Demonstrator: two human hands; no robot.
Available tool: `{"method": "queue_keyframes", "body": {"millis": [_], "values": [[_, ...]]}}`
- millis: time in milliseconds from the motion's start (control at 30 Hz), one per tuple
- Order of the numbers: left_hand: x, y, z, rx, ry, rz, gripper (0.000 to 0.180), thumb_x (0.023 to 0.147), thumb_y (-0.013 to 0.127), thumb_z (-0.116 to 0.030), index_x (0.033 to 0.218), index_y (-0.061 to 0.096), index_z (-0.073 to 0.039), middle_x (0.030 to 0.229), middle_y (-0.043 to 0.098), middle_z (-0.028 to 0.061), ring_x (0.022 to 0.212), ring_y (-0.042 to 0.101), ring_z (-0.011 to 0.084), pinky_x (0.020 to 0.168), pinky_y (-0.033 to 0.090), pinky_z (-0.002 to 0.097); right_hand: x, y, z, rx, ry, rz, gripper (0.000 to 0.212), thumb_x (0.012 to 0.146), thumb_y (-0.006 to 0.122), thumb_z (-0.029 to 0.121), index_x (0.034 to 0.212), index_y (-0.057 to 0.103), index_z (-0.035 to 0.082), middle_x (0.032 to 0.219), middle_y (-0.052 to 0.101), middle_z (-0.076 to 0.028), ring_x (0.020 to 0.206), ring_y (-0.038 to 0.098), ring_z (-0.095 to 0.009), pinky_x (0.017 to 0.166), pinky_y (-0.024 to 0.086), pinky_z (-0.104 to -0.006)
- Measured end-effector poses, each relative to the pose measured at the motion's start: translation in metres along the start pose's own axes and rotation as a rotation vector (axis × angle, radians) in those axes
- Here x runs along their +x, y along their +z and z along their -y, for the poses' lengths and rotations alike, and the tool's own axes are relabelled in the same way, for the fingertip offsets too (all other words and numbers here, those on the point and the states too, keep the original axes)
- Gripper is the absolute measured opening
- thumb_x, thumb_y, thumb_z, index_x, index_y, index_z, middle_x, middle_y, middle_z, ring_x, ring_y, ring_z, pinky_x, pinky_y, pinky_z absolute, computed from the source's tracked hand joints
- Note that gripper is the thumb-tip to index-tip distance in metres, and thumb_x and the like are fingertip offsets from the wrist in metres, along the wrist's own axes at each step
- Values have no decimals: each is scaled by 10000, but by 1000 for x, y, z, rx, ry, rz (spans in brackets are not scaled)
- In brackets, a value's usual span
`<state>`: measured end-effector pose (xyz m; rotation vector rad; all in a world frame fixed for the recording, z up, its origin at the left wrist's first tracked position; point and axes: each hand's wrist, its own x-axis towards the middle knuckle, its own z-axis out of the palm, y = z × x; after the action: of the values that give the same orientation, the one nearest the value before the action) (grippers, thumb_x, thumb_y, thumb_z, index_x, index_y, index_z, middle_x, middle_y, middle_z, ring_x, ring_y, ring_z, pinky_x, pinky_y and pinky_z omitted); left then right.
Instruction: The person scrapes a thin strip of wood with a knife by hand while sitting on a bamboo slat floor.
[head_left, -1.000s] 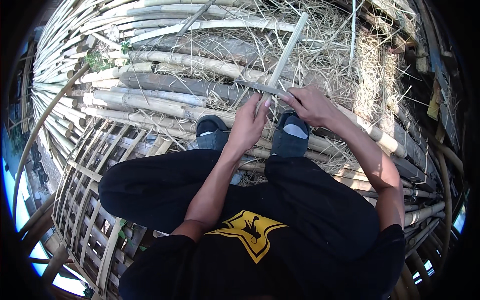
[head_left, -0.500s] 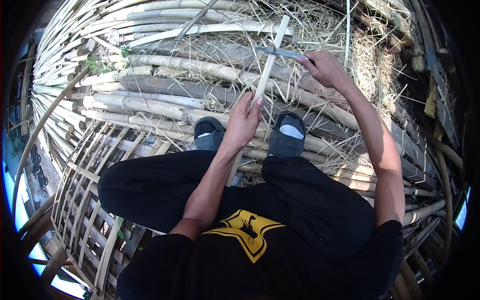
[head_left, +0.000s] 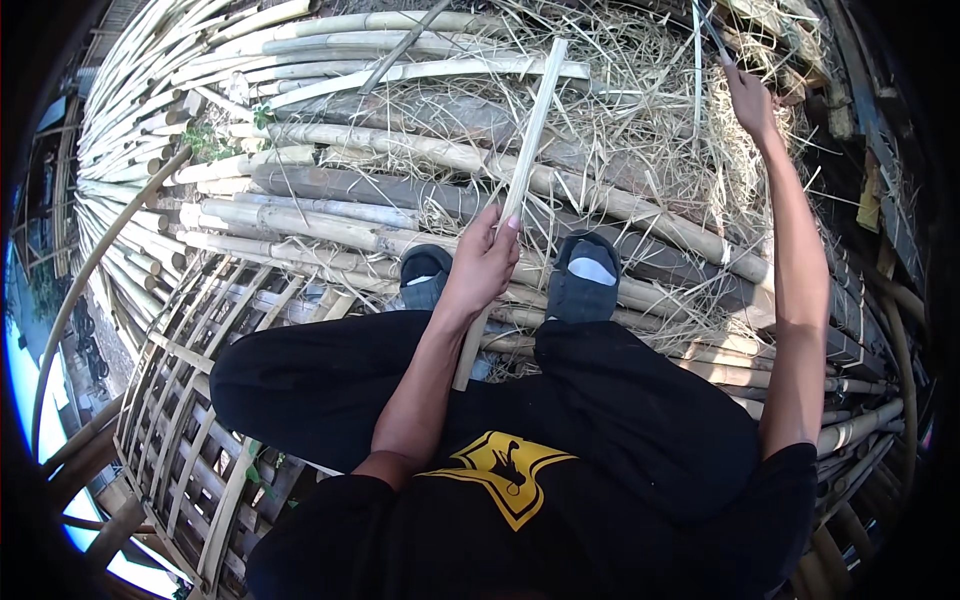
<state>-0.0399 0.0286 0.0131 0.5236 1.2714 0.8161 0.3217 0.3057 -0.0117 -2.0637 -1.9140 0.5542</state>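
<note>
A long pale bamboo strip (head_left: 531, 140) slants up and away from my lap, with my left hand (head_left: 484, 262) closed around its lower middle. Its near end hangs below that hand, between my knees. Far off to the upper right, my right hand (head_left: 748, 98) grips a knife (head_left: 713, 32) whose blade points away, over the straw. The knife is apart from the strip. My fingers hide most of its handle.
Bamboo poles (head_left: 400, 147) lie side by side under my sandalled feet (head_left: 586, 275). Loose shavings (head_left: 640, 130) cover the far right part. A woven bamboo lattice (head_left: 200, 400) stands at my left, near a bent pole (head_left: 95, 265). Stacked pole ends fill the far left.
My right hand has swung the knife off the bamboo strip, away and to the right. My left hand keeps its hold, and the strip stays in nearly the same place.
</note>
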Motion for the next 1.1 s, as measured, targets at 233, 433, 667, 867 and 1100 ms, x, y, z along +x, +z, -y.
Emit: {"method": "queue_keyframes", "body": {"millis": [233,433,667,867,1100], "values": [[6,9,-1,-36,2,49,237,1036,388,-319,1047,466,-95,594,367,-44,387,244,13,335,187,185,-136,59,115,151,-426,506,491,987,410,462,828,524,11,616,512,-163,578,520,-316,593,408,-429],[4,9,1,-152,-18,32,201,1037,388,-281,1052,449,-90,656,407,-24,386,266,19,329,182,180,-197,80,128,198,-717,605,361,960,477,373,849,563,40,591,554,-195,612,572,-417,572,437,-507],[11,5,-3,-237,-52,117,205,1038,383,-277,1036,449,-84,647,360,-33,401,247,22,334,176,190,-166,81,121,9,-814,515,382,938,498,429,819,584,76,548,544,-167,555,574,-386,523,440,-483],[1,5,-8,-235,10,86,206,1039,383,-284,1028,445,-88,629,341,-36,403,239,22,333,170,189,-112,86,100,37,-357,322,514,1008,347,428,739,551,41,507,486,-86,444,513,-252,472,400,-407],[-6,8,-14,-167,-8,247,244,1041,378,-287,1132,458,-75,646,355,-33,413,238,14,349,183,175,-16,-15,-35,-198,-4,-69,622,980,345,521,912,629,-28,828,641,-257,809,628,-375,751,461,-451]]}}
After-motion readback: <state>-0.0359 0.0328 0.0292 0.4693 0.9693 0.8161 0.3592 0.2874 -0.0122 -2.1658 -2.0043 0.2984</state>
